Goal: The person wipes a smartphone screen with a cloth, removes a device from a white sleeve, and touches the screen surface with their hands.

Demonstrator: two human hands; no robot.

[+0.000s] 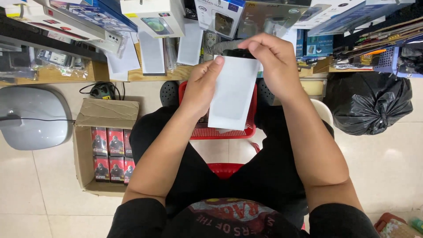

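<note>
- Beneath my knees, pale floor tiles (26, 194) are spreading out, and I am sitting over a red stool (224, 169) in black shorts.
- At my far right, a full black rubbish bag (370, 102) is slumping on the floor below the wooden bench (57, 75).
- At my far left, a grey rounded appliance (33, 117) is lying on the tiles with a thin black cord running across it.
- Beside my left knee, an open cardboard box (90, 132) is sitting on the floor, holding rows of small red packets (112, 154).
- Between my shins, a red mesh basket (220, 131) is resting, partly hidden by what I am holding.
- Above that basket, I am holding up a white flat sleeve (233, 92), upright and slightly tilted.
- My left hand (202, 83) is gripping the sleeve's left edge, thumb pressing on its upper corner.
- My right hand (273, 59) is curling over the sleeve's top, fingers closing on a dark object (238, 53) poking out of the opening; what it is, I cannot tell.
</note>
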